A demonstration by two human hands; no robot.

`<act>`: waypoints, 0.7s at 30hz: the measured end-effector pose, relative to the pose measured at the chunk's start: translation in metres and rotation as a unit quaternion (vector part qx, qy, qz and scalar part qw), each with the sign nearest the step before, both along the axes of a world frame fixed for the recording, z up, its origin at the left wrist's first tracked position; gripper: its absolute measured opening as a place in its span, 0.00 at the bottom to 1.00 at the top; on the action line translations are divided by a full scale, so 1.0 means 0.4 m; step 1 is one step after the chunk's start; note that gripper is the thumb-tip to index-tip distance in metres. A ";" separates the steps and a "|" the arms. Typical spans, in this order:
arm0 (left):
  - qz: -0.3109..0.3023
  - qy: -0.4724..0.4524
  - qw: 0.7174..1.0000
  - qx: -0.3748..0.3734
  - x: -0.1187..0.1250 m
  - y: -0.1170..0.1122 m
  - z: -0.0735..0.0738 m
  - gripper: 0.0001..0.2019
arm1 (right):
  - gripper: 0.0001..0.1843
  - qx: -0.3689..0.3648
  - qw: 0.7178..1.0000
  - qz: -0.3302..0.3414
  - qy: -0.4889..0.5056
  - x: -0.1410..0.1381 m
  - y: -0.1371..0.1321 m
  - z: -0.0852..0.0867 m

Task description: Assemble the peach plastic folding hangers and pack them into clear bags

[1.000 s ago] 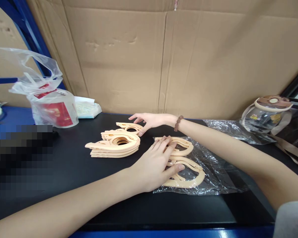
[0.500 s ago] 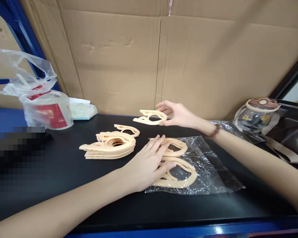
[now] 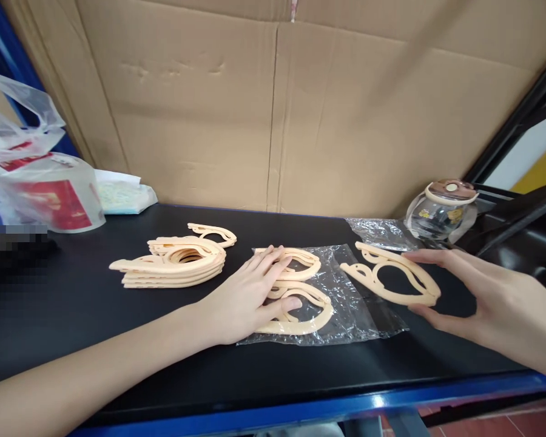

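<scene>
Front edge: the blue rim of the black bench (image 3: 209,385) runs across nearest to me.
Right grip: my thumb and fingers (image 3: 495,297) are closed on one end of a cream folding hanger (image 3: 398,297), thumb at its near side, fingers at its far side.
Held hanger: its arms point left, away from my palm, and their tips overlap the bag's right part in view; whether they touch it I cannot tell.
Left grip: my hand (image 3: 255,297) lies palm down, unclenched, fingers a little spread, over the left ends of two more hangers.
Clear bag: crinkled plastic (image 3: 352,312) lies flat at the middle of the bench, its left part under my hand.
Pair at the bag: the nearer hanger (image 3: 295,328) and the farther hanger (image 3: 300,275) lie side by side; I cannot tell whether they are inside or on top.
Stack: several folded hangers (image 3: 173,280) sit piled to the left of my fingers.
Behind the stack: another hanger (image 3: 230,237) lies near it.
Back right: a second clear plastic sheet (image 3: 377,233), beside a transparent bottle (image 3: 441,221) with a brown lid.
Back left: a plastic-bagged white tub (image 3: 54,200) and a pale packet (image 3: 127,195).
Backdrop: tall brown cardboard (image 3: 186,121).
</scene>
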State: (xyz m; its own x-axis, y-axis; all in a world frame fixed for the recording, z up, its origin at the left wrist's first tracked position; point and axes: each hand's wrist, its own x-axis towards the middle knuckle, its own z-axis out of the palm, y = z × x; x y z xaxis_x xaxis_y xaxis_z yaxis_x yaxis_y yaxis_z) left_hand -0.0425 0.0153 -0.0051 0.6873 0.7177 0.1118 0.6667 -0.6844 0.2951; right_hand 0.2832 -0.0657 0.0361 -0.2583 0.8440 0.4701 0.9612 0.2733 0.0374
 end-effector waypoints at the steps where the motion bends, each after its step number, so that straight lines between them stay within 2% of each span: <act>1: -0.002 -0.002 1.000 0.003 -0.001 0.000 -0.001 0.37 | 0.25 -0.018 1.000 0.010 0.009 0.003 -0.004 -0.002; 5: -0.004 -0.005 1.000 0.003 -0.004 0.001 -0.004 0.37 | 0.26 -0.132 0.983 0.051 0.121 0.020 0.003 -0.009; 10: -0.013 -0.004 1.000 -0.013 -0.006 0.001 -0.003 0.37 | 0.24 -0.242 0.911 0.087 0.324 0.044 0.038 -0.042; 14: -0.023 -0.018 1.000 -0.006 -0.007 0.001 -0.003 0.35 | 0.25 -0.305 0.863 0.107 0.387 0.038 0.057 -0.056; 17: -0.029 -0.024 0.999 -0.001 -0.006 0.001 -0.004 0.34 | 0.24 -0.332 0.859 0.140 0.364 0.016 0.065 -0.051; 21: -0.025 -0.019 1.000 0.000 -0.006 0.000 -0.004 0.34 | 0.26 -0.319 0.893 0.162 0.273 -0.018 0.083 -0.041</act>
State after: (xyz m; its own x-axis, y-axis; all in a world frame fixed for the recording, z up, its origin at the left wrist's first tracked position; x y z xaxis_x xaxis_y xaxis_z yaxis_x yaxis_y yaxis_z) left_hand -0.0450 0.0155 -0.0065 0.7178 0.6826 0.1371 0.6202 -0.7164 0.3196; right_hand 0.2762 -0.0323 0.0197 -0.4168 0.9075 0.0514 0.6555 0.3392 -0.6747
